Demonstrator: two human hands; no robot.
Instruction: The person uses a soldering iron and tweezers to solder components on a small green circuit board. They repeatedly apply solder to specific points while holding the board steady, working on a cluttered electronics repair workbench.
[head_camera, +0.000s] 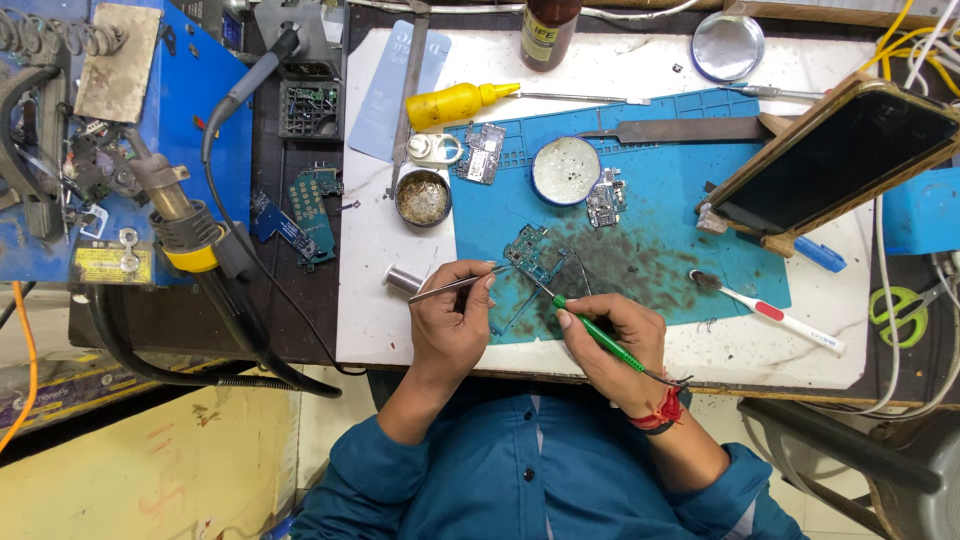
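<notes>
A blue work mat (700, 210), stained dark at its middle, is spread on a white board (370, 240) at the near edge of the bench. On the mat's near-left part a small blue circuit board (533, 257) is laid flat, and this is the piece being worked: the step in hand is judged to be soldering or probing at 1 spot on it.

The left hand (450, 325) is closed around metal tweezers (455, 284), whose tips are pointed right toward the board's left edge. The right hand (608, 335) is wrapped pen-style around a green-handled iron (590, 328), its thin tip angled far-left onto the board's near edge.

The board is seen just beyond both sets of fingers, touched only by the tools. Steady tips and a light touch are judged to be called for next.
</notes>
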